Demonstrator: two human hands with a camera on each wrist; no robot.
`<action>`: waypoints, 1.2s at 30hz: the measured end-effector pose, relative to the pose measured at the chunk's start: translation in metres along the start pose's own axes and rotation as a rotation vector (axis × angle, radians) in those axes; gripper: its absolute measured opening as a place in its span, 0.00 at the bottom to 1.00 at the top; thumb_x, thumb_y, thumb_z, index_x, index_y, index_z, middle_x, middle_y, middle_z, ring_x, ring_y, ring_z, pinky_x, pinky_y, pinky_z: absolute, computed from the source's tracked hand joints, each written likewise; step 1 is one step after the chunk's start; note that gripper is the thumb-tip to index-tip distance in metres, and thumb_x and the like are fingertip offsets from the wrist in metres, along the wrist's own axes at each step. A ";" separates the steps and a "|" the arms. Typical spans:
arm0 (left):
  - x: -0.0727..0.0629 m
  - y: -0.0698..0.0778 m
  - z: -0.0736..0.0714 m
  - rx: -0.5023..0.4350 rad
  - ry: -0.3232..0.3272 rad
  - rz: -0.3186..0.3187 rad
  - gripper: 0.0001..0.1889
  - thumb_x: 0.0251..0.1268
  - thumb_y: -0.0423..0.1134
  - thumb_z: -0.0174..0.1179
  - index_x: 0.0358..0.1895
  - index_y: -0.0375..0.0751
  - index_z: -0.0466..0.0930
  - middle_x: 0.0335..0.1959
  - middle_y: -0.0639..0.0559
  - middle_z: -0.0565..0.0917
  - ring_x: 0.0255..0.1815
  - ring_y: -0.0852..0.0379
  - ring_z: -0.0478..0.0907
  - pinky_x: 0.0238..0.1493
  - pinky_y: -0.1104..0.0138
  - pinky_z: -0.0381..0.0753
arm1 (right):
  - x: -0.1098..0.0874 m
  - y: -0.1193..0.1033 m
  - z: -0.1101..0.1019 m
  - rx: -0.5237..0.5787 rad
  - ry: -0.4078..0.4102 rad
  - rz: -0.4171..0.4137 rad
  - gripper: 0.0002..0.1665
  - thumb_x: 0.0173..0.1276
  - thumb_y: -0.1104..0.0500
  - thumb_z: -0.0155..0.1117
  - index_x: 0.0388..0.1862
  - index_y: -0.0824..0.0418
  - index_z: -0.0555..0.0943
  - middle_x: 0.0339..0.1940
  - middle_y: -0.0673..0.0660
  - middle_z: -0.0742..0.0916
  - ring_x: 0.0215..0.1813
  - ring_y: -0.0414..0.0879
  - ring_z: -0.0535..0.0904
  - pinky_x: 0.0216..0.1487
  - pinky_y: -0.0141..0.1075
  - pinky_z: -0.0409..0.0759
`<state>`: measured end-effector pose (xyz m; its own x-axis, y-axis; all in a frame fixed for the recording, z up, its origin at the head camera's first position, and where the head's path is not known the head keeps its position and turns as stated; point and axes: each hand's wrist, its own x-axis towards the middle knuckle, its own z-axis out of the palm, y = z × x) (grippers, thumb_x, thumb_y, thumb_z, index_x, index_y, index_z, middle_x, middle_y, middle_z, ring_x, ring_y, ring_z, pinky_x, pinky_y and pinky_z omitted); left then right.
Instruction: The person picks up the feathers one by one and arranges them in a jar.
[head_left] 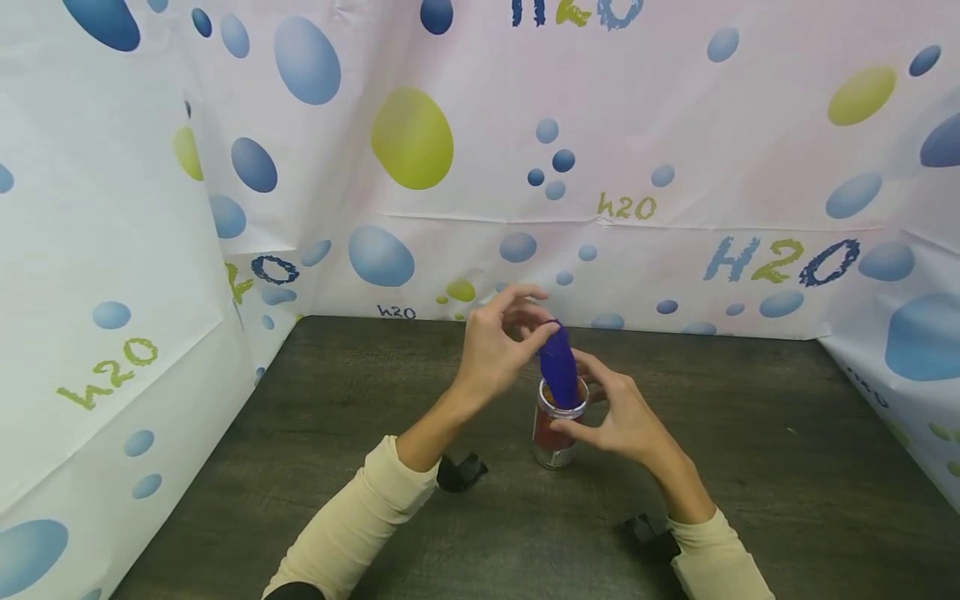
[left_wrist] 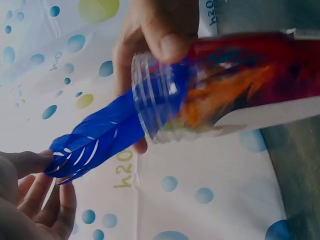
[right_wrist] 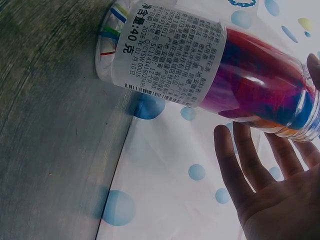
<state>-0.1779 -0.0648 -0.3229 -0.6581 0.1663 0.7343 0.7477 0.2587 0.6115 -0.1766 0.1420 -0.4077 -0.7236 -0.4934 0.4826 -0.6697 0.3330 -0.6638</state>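
Observation:
My left hand [head_left: 495, 342] pinches the upper tip of a blue feather [head_left: 557, 362] between thumb and fingers. The feather's lower end is inside the mouth of a clear jar [head_left: 551, 437], which stands upright on the table. In the left wrist view the jar's threaded rim [left_wrist: 150, 107] surrounds the feather, and orange and red feathers [left_wrist: 230, 90] fill the space below. My right hand [head_left: 626, 412] holds the jar near its neck, thumb on the near side and fingers on the far side. A white printed label [right_wrist: 170, 55] covers the jar's lower part.
The dark wooden table [head_left: 360, 400] is backed by a white sheet [head_left: 480, 125] with blue and green dots, which also rises at both sides. Black straps, one by the left wrist [head_left: 461, 473] and one by the right [head_left: 645, 532], hang over the table.

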 end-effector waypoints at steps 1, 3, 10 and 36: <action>0.001 0.000 0.000 0.011 0.010 0.022 0.16 0.61 0.24 0.71 0.51 0.29 0.80 0.33 0.39 0.89 0.30 0.48 0.86 0.32 0.69 0.82 | 0.000 0.000 0.000 0.004 0.000 0.001 0.51 0.55 0.60 0.83 0.75 0.66 0.68 0.55 0.63 0.87 0.53 0.58 0.86 0.45 0.47 0.89; 0.002 0.000 0.000 0.036 0.018 0.068 0.16 0.61 0.24 0.71 0.50 0.29 0.80 0.33 0.39 0.89 0.29 0.49 0.85 0.32 0.69 0.82 | 0.000 -0.001 0.000 0.009 0.000 0.004 0.50 0.56 0.60 0.83 0.75 0.65 0.68 0.56 0.63 0.87 0.53 0.58 0.86 0.45 0.47 0.89; -0.005 0.000 0.006 0.088 -0.029 0.162 0.15 0.60 0.23 0.72 0.49 0.29 0.80 0.33 0.40 0.89 0.30 0.50 0.86 0.32 0.69 0.83 | 0.000 -0.001 0.000 0.003 0.002 -0.006 0.50 0.55 0.60 0.83 0.74 0.64 0.69 0.54 0.61 0.88 0.52 0.56 0.86 0.45 0.45 0.89; -0.018 -0.011 0.005 -0.145 -0.253 -0.305 0.20 0.63 0.25 0.71 0.57 0.29 0.77 0.36 0.36 0.89 0.35 0.47 0.90 0.43 0.67 0.88 | 0.001 0.001 -0.001 0.011 -0.002 -0.056 0.52 0.55 0.62 0.81 0.77 0.64 0.67 0.57 0.63 0.86 0.53 0.55 0.86 0.44 0.43 0.89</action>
<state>-0.1748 -0.0661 -0.3442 -0.8383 0.3363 0.4291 0.5085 0.1983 0.8379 -0.1786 0.1429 -0.4070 -0.6850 -0.5124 0.5179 -0.7071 0.2965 -0.6419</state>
